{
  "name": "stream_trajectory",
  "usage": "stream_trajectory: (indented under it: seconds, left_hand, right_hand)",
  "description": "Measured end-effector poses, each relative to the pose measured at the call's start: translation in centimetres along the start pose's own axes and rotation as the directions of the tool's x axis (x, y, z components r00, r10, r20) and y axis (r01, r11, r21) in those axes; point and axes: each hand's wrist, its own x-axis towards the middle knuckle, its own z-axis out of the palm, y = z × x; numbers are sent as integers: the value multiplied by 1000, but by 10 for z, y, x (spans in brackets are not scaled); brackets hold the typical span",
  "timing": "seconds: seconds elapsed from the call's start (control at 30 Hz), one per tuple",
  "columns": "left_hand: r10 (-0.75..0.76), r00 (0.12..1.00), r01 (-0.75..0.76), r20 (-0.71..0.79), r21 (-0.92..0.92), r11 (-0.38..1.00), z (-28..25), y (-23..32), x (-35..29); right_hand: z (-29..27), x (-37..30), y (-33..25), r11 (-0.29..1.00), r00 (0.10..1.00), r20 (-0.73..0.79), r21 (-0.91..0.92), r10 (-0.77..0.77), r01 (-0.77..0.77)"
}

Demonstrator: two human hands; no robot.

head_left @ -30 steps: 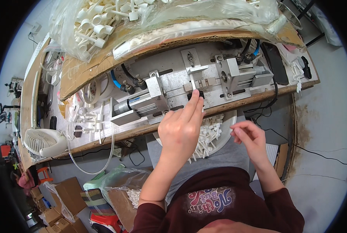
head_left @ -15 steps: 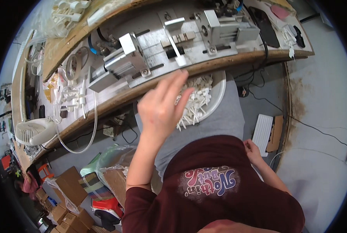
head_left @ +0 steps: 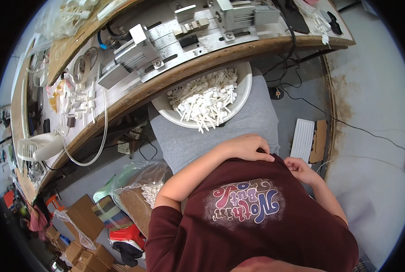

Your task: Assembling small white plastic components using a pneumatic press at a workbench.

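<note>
My left hand (head_left: 247,147) lies across my lap, its fingers curled at the hem of the maroon shirt (head_left: 198,188), with thumb and forefinger on the cloth. Close beside it on the right, my right hand (head_left: 301,171) is closed at the shirt's edge; whatever its fingertips hold is hidden. A white plastic basket (head_left: 246,90) rests on my lap under the bench edge. It is heaped with small white stemmed plastic parts (head_left: 204,100). Beyond it stands a metal fixture with a notched middle block (head_left: 191,28), between a left clamp (head_left: 143,47) and a right clamp (head_left: 229,20).
The bench's worn wooden edge (head_left: 202,60) runs over the basket. At left are a small white fan (head_left: 41,147), a looping clear hose (head_left: 105,131) and more white parts (head_left: 82,104). A black phone (head_left: 299,20) lies at right. Cardboard boxes (head_left: 91,260) stand on the floor.
My left hand has drawn back from in front of the fixture to the shirt hem beside my right hand. The white part that stood in the fixture's middle is gone from there.
</note>
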Motion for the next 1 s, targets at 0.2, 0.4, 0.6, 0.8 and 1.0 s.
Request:
stream_trajectory:
  seconds: [0.2,0.4,0.6,0.8,1.0]
  left_hand:
    - [281,953,-303,-116,-289,908,-15,71,-28]
    - [-122,903,93,-411,-91,992,14,63,-45]
    - [-14,956,-5,-292,-66,998,17,22,-38]
    - [-178,965,138,-190,-209,968,4,5,-34]
    - [-69,967,-19,-246,-339,941,10,-35,-30]
  right_hand:
    - [30,32,5,681,868,-93,-663,-488,311]
    - [38,50,-8,454,807,51,-805,-589,382]
    - [43,72,-32,299,826,173,-876,-537,378]
    - [37,93,-30,67,759,320,-901,-567,429]
    - [34,119,-8,-70,694,264,-953,-670,294]
